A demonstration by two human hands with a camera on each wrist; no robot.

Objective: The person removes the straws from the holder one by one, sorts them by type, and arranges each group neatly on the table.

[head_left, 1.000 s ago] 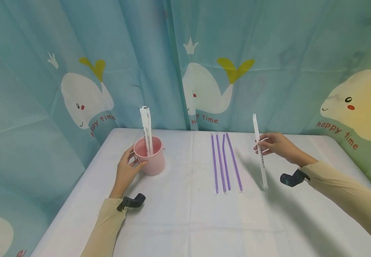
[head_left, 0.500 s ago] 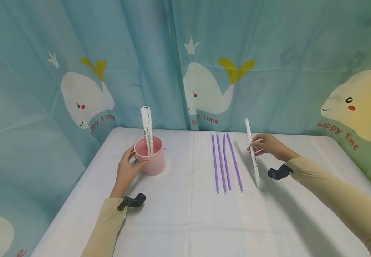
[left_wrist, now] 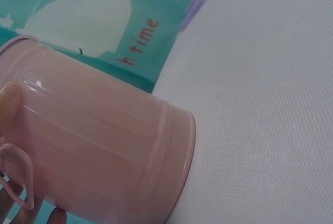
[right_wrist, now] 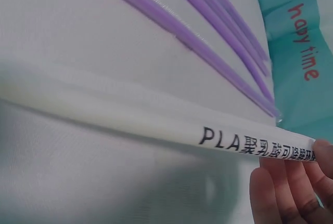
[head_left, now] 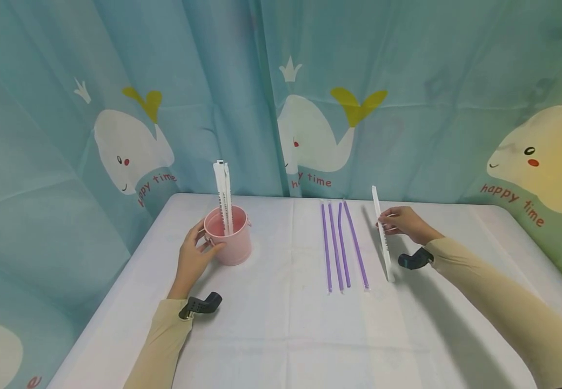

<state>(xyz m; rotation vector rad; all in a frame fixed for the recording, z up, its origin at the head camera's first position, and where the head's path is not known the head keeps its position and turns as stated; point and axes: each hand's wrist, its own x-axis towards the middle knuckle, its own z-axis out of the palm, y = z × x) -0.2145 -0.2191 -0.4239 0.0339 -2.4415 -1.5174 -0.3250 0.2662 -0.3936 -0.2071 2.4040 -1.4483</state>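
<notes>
In the head view my left hand (head_left: 192, 262) holds a small pink bucket (head_left: 238, 247) at its near left side, thumb and fingers around the rim area. A few white paper-wrapped straws (head_left: 224, 197) stand in the bucket, leaning slightly. The left wrist view has the bucket (left_wrist: 99, 130) filling much of the frame, upright on the cloth. On the right, my right hand (head_left: 407, 224) pinches another white wrapped straw (head_left: 384, 243) near its middle. Black print reading PLA runs along this straw (right_wrist: 156, 125) in the right wrist view; its lower end is near the tabletop, contact unclear.
Several purple straws (head_left: 334, 248) in clear wrappers lie side by side between the bucket and my right hand. A white cloth covers the table (head_left: 252, 324). A teal curtain (head_left: 237, 81) with whale prints hangs behind and at the sides.
My right hand has moved left and a little lower with the white straw, closer to the purple straws. The left hand and bucket have stayed in place.
</notes>
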